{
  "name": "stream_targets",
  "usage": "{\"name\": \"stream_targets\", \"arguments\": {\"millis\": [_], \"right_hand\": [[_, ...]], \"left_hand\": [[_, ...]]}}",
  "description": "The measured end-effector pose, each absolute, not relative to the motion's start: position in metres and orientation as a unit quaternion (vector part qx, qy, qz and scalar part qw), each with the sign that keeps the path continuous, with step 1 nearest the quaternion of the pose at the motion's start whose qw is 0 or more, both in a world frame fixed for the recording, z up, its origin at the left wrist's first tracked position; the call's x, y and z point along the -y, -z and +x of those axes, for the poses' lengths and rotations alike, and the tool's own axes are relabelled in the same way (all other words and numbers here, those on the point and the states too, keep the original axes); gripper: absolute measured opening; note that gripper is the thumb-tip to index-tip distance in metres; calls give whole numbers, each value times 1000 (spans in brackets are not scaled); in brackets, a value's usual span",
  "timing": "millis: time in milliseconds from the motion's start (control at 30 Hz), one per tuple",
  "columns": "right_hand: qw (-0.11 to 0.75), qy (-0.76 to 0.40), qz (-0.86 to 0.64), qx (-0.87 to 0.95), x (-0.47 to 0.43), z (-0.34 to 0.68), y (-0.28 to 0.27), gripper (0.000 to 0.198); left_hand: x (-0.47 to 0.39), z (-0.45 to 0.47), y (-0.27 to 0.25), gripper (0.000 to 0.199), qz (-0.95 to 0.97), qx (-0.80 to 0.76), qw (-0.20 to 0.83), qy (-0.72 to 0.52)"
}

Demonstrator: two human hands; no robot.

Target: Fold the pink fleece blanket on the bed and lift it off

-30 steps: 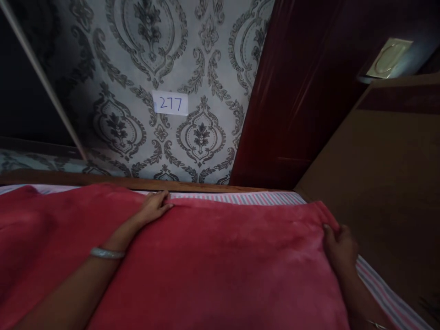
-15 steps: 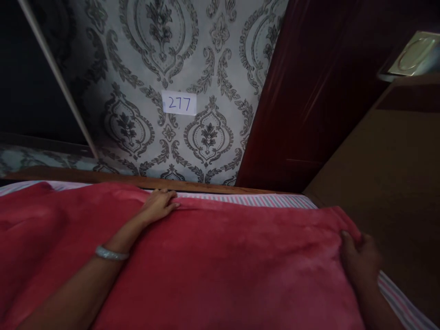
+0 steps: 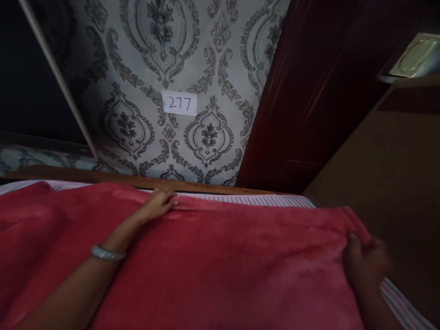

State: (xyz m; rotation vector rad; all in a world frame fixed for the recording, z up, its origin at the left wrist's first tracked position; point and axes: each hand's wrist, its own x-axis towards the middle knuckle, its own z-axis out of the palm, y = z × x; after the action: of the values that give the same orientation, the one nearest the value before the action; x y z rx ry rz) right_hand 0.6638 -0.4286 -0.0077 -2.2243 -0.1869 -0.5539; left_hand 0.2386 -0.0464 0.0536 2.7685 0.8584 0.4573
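Red plush blanket (image 3: 233,279), spread before me, its far edge just short of the far border of the pink, grey and white striped cloth sheet (image 3: 271,200). My right hand (image 3: 367,261) pinches the blanket's right edge between thumb and curled fingers; my left hand (image 3: 159,203) rests at the far edge, fingers bent, whether closed on fabric I cannot tell. Room lies rightward, beside the dull brown surface (image 3: 402,183). Brown wooden ledge (image 3: 202,187), grey patterned wall (image 3: 213,73) and glossy dark-red panel (image 3: 288,110) bound the far side.
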Motion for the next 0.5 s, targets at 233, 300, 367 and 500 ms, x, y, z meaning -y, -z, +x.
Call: {"name": "stream_targets", "arguments": {"millis": [233, 300, 367, 500], "right_hand": [[332, 175, -922, 94, 420, 670, 11, 48], [298, 143, -938, 107, 417, 673, 13, 51], [282, 127, -944, 115, 416, 675, 16, 55], [266, 112, -946, 146, 412, 679, 22, 58]], "left_hand": [[35, 252, -36, 13, 917, -355, 39, -180], [33, 256, -23, 13, 918, -360, 62, -153], [32, 257, -13, 22, 913, -361, 99, -160], [23, 259, -11, 33, 896, -368, 175, -178]]}}
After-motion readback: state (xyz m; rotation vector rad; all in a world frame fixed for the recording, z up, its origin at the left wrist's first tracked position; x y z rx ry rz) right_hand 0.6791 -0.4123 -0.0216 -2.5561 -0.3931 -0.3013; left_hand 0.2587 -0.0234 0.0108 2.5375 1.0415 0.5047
